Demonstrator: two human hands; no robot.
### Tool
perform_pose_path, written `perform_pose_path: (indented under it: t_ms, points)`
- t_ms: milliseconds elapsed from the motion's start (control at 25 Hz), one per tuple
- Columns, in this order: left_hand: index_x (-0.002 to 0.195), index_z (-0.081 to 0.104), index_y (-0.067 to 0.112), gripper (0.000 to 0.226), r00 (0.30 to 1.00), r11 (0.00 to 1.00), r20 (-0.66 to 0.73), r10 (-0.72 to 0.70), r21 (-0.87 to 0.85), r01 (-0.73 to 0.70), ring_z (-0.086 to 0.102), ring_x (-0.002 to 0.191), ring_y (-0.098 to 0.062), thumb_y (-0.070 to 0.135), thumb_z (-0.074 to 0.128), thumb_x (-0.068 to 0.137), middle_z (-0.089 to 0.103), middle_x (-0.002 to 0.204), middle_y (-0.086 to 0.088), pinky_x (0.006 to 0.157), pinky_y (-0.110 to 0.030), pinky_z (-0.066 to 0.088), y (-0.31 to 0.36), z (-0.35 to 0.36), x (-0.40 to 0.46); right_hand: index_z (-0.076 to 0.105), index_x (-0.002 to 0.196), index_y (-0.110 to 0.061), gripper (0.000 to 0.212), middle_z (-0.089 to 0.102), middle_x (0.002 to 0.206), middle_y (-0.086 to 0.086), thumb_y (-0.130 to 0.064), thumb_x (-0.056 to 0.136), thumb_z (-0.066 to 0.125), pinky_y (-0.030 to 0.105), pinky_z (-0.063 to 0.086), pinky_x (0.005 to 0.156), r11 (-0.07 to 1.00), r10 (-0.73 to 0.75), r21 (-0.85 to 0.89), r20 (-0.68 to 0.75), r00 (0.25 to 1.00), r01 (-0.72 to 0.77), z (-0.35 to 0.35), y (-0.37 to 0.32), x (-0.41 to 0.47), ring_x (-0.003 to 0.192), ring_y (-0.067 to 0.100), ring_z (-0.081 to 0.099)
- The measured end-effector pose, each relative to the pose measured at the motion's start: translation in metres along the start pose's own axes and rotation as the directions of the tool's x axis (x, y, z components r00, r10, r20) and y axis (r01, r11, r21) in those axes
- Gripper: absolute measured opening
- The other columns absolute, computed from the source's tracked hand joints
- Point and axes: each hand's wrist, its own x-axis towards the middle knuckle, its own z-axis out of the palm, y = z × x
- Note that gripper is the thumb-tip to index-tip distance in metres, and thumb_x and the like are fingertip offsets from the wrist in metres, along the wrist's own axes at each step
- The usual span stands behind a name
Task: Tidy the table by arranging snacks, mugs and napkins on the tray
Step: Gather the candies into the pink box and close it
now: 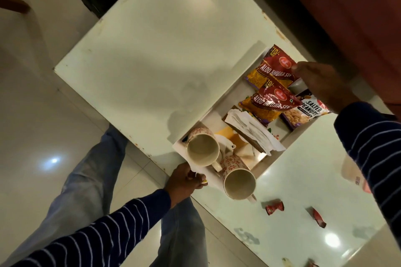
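A: Since the left hand (184,182) is curled shut around the near end of the tray (249,54), the thing to get right is the other end, no?

B: Yes. The right hand (321,86) sits at the far end, fingers bent over something there, but I cannot tell whether it grips the tray's edge or the top snack packet (272,69). If the tray is to be lifted or shifted, both ends should rise together and stay level.

A: Because of the mugs?

B: The two mugs (202,149) stand at the left-hand end, one close to the tray's corner (238,182); a tilt that way could slide them off. The napkins (253,130) lie in the middle and the packets, with the peanuts (308,112), towards the right hand.

A: Anything in the way?

B: On the table (152,60) two small red wrappers (274,206) lie near the mug end, apart from the tray. They look like leftovers to clear. The person's legs are close under the left hand, so move slowly
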Motion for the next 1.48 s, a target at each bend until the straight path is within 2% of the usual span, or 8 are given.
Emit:
perform_pose_path:
  t_ms: [200, 400, 640, 760, 920, 1040, 1280, 1480]
  points:
    - [0.099, 0.056, 0.005, 0.018, 1.000, 1.000, 0.006, -0.004, 0.023, 0.004, 0.074, 0.093, -0.021, 0.010, 0.070, 0.089, 0.068, 0.094, -0.013, 0.090, -0.042, 0.059, 0.004, -0.009, 0.003, 0.041, 0.149, -0.014, 0.066, 0.041, 0.155, 0.009, -0.055, 0.098, 0.047, 0.044, 0.036, 0.112, 0.997, 0.046, -0.054, -0.024, 0.999, -0.047, 0.003, 0.005, 0.005, 0.140, 0.029, 0.041]
    - [0.093, 0.061, 0.007, 0.008, 1.000, 1.000, 0.006, 0.020, 0.013, -0.020, 0.072, 0.098, -0.024, 0.008, 0.068, 0.090, 0.069, 0.089, -0.006, 0.088, -0.037, 0.059, 0.006, -0.008, 0.000, 0.034, 0.153, -0.020, 0.074, 0.034, 0.160, 0.006, -0.066, 0.096, 0.041, 0.052, 0.026, 0.119, 0.970, -0.026, -0.244, -0.164, 0.986, -0.015, 0.004, 0.026, -0.003, 0.146, 0.027, 0.032]
    - [0.121, 0.059, 0.003, 0.025, 0.996, 0.998, 0.069, 0.061, -0.008, -0.061, 0.068, 0.109, -0.029, 0.003, 0.060, 0.095, 0.068, 0.117, -0.019, 0.097, -0.047, 0.054, 0.004, -0.006, -0.006, 0.048, 0.143, -0.006, 0.053, 0.045, 0.151, 0.016, -0.040, 0.102, 0.050, 0.054, 0.033, 0.113, 0.929, -0.309, -0.322, -0.400, 0.863, 0.183, 0.000, 0.093, -0.072, 0.142, 0.030, 0.040]
    - [0.115, 0.064, 0.004, 0.023, 0.991, 0.994, -0.076, 0.106, 0.044, -0.103, 0.068, 0.107, -0.035, 0.010, 0.066, 0.093, 0.073, 0.107, -0.016, 0.095, -0.047, 0.054, 0.004, 0.000, -0.011, 0.051, 0.141, -0.005, 0.048, 0.048, 0.149, 0.015, -0.033, 0.101, 0.054, 0.048, 0.032, 0.116, 0.968, -0.214, -0.219, -0.486, 0.847, 0.119, -0.004, 0.130, -0.129, 0.141, 0.029, 0.041]
    - [0.092, 0.071, 0.010, 0.037, 0.947, 0.905, -0.294, 0.129, 0.425, 0.008, 0.069, 0.096, -0.028, 0.046, 0.066, 0.090, 0.075, 0.094, -0.009, 0.095, -0.048, 0.052, -0.004, 0.025, -0.038, 0.052, 0.139, -0.004, 0.045, 0.052, 0.145, 0.015, -0.024, 0.100, 0.058, 0.030, 0.030, 0.115, 0.998, -0.062, -0.059, -0.585, 0.808, 0.034, -0.010, 0.172, -0.225, 0.137, 0.029, 0.045]
    - [0.086, 0.068, 0.015, 0.036, 0.910, 0.829, -0.360, 0.205, 0.558, 0.034, 0.067, 0.096, -0.027, 0.051, 0.066, 0.088, 0.073, 0.095, -0.006, 0.094, -0.044, 0.051, -0.020, 0.046, -0.064, 0.053, 0.139, -0.011, 0.043, 0.054, 0.144, 0.009, -0.025, 0.099, 0.058, 0.024, 0.030, 0.111, 0.990, 0.136, 0.119, -0.652, 0.746, -0.076, -0.009, 0.202, -0.274, 0.135, 0.024, 0.047]
    - [0.079, 0.068, 0.020, 0.011, 0.948, 0.691, 0.159, 0.275, 0.653, -0.310, 0.065, 0.070, -0.007, 0.011, 0.071, 0.084, 0.071, 0.073, 0.004, 0.058, -0.010, 0.047, -0.060, 0.085, -0.087, 0.055, 0.136, -0.022, 0.042, 0.058, 0.137, 0.002, -0.029, 0.096, 0.062, 0.033, 0.040, 0.108, 0.898, 0.423, 0.404, -0.685, 0.593, -0.175, 0.024, 0.251, -0.329, 0.128, 0.019, 0.053]
    - [0.088, 0.063, 0.031, 0.012, 0.819, 0.500, 0.477, 0.319, 0.649, -0.573, 0.063, 0.079, 0.002, 0.021, 0.070, 0.085, 0.067, 0.079, 0.015, 0.067, -0.010, 0.047, -0.053, 0.140, -0.077, 0.054, 0.136, -0.021, 0.045, 0.058, 0.137, 0.002, -0.027, 0.093, 0.066, 0.037, 0.043, 0.106, 0.900, 0.419, 0.400, -0.690, 0.590, -0.171, 0.029, 0.282, -0.338, 0.125, 0.021, 0.054]
